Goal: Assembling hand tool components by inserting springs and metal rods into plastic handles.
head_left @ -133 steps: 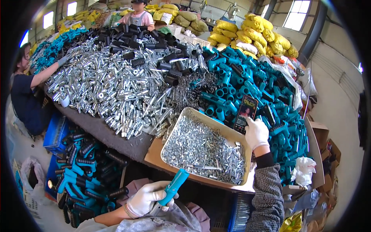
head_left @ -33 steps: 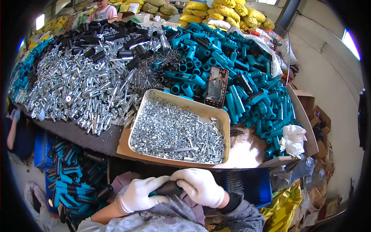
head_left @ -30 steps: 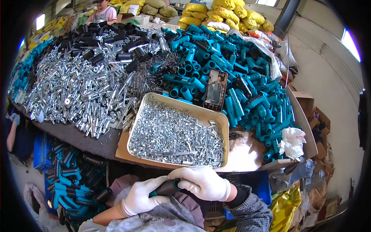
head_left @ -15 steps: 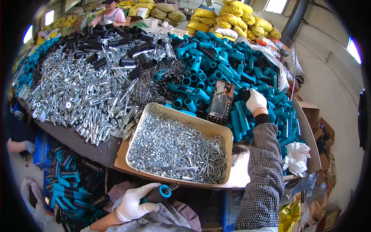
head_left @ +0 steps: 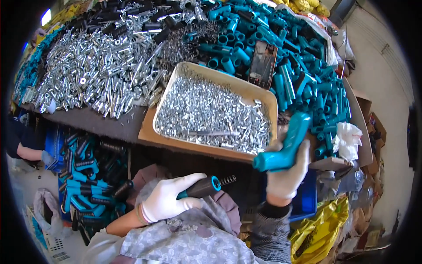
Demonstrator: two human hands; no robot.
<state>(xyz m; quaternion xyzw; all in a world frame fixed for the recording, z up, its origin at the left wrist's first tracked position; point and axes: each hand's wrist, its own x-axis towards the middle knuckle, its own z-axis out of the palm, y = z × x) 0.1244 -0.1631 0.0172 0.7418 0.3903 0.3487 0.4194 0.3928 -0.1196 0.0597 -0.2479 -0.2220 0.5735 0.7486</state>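
In my gloved left hand is a black and teal cylindrical handle, held over my lap. A coil spring sticks out of the handle's teal-rimmed end. My gloved right hand grips a teal plastic housing, which bends like an elbow, at the tray's front right corner. Between and beyond my hands stands the cream tray, filled with small metal parts and pins. Behind the right hand spreads a heap of teal housings.
A phone leans on the teal heap behind the tray. Silver metal rods cover the table's left side. Finished-looking teal and black pieces fill a blue crate at lower left. Crumpled white plastic and a yellow bag lie right.
My right hand has come back from the teal heap toward me and now holds a teal housing. The left hand still holds the handle with its spring. The view has tilted downward.
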